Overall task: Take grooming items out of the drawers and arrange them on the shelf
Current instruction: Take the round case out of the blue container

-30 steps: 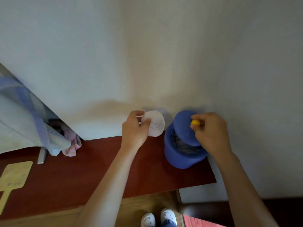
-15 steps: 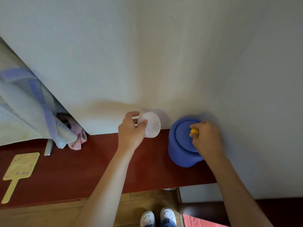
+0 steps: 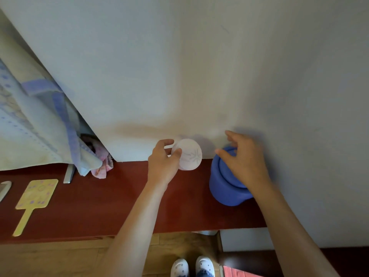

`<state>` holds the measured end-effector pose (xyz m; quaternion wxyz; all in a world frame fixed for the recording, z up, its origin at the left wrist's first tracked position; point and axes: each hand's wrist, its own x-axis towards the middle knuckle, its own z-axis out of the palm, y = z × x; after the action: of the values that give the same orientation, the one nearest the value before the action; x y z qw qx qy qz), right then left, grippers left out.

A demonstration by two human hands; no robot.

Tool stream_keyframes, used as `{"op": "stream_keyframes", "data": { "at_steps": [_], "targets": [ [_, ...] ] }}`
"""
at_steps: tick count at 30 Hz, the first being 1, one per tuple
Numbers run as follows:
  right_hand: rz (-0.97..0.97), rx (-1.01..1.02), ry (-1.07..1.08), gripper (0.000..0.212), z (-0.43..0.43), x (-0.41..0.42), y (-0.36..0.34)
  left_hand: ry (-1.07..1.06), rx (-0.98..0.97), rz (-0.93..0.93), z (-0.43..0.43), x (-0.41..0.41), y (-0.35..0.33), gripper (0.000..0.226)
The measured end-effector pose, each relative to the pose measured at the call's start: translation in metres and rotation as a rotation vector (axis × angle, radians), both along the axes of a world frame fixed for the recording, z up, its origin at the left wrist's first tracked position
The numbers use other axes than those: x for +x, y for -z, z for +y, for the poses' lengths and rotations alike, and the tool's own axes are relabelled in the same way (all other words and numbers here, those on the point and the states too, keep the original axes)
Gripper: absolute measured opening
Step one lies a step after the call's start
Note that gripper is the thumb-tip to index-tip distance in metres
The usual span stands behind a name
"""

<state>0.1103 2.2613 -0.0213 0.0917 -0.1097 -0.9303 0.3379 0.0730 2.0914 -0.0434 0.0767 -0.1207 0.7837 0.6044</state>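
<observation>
A blue round container (image 3: pixel 227 188) with its lid on stands at the right end of the dark red shelf (image 3: pixel 111 202), against the wall. My right hand (image 3: pixel 241 162) hovers over its lid, blurred, fingers spread apart and holding nothing. My left hand (image 3: pixel 163 162) pinches a small white round case (image 3: pixel 189 154) with a flower print, held upright by the wall just left of the container.
A yellow hand mirror (image 3: pixel 34 198) lies on the shelf at the left, with a grey comb (image 3: pixel 4 189) at the frame edge. A pale blue cloth (image 3: pixel 40 126) and a pink cloth (image 3: pixel 101 164) hang over the shelf's back left. My white shoes (image 3: pixel 191 266) show on the wooden floor below.
My right hand set the lid down on the blue container and let go of its yellow knob, fingers now spread. My left hand still holds the white case in about the same spot.
</observation>
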Motion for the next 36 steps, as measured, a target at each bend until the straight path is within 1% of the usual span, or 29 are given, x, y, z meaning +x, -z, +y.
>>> {"op": "stream_keyframes", "data": {
  "at_steps": [2, 3, 5, 8, 11, 15, 22, 29, 33, 36],
  "targets": [
    [-0.018, -0.093, -0.096, 0.072, -0.016, -0.004, -0.003, -0.02, 0.024, -0.008, -0.004, 0.0, 0.0, 0.022],
    [-0.042, -0.109, -0.153, 0.08, -0.024, -0.006, -0.003, -0.03, 0.036, -0.013, -0.006, 0.001, 0.0, 0.022],
    [-0.089, -0.092, -0.254, 0.093, -0.038, -0.008, 0.0, -0.044, 0.059, -0.022, -0.012, 0.002, 0.0, 0.022],
    [-0.129, -0.084, -0.341, 0.1, -0.054, -0.009, 0.011, -0.055, 0.096, -0.033, -0.023, 0.003, 0.002, 0.024],
    [-0.099, -0.07, -0.377, 0.094, -0.067, -0.013, 0.024, -0.073, 0.157, -0.068, -0.032, 0.005, 0.005, 0.024],
    [-0.049, -0.043, -0.374, 0.085, -0.083, -0.018, 0.032, -0.139, 0.181, -0.089, -0.045, 0.009, 0.009, 0.022],
    [0.033, -0.014, -0.478, 0.083, -0.128, -0.031, 0.035, -0.276, 0.184, -0.079, -0.087, 0.012, 0.012, 0.028],
    [0.089, -0.025, -0.685, 0.082, -0.202, -0.044, 0.033, -0.46, -0.003, -0.006, -0.151, 0.032, 0.007, 0.028],
    [0.133, 0.01, -0.797, 0.082, -0.25, -0.048, 0.038, -0.568, -0.09, 0.029, -0.191, 0.047, 0.002, 0.035],
    [0.161, 0.024, -0.869, 0.085, -0.281, -0.048, 0.042, -0.609, -0.144, 0.021, -0.218, 0.058, 0.002, 0.04]
  ]
}}
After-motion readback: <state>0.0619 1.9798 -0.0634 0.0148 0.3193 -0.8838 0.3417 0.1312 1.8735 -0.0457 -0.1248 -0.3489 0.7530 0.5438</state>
